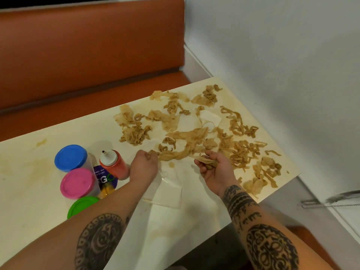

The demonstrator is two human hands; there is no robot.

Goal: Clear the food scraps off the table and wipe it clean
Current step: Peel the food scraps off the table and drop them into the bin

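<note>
Right hand [213, 169]: palm up, fingers curled round a wad of tan, limp food scraps [243, 151]. Left hand [144, 165]: pinching a strand at the heap's near edge. The rest lies strewn over the cream table [39, 191] just beyond. Beside the left hand stand a blue-lidded tub [71, 157], a pink-lidded tub [78, 183] and a green-lidded tub [82, 206], contents not visible, and a white-capped squeeze bottle [115, 165] of orange sauce.

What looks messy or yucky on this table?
Brown food scraps lie scattered across the right half of the table, and brownish stains mark its left side too. The left hand and right hand each grip some scraps.
</note>
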